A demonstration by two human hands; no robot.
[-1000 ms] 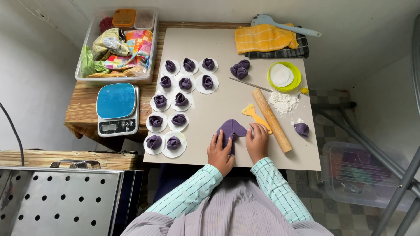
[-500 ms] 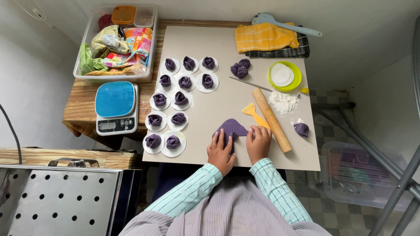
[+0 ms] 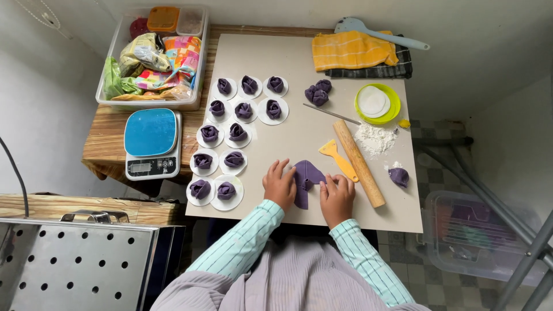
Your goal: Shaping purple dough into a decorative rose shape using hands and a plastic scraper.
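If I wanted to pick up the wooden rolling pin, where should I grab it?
Grab the rolling pin around its middle, coming from above. It lies flat and slanted on the board, so close your fingers across its width. The yellow scraper lies close on its left.

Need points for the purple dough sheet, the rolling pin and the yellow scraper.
purple dough sheet (image 3: pixel 307 175): head view, middle of the flat part between the two hands.
rolling pin (image 3: pixel 359 162): head view, midway along the wooden shaft.
yellow scraper (image 3: pixel 330 149): head view, on the wide blade end.
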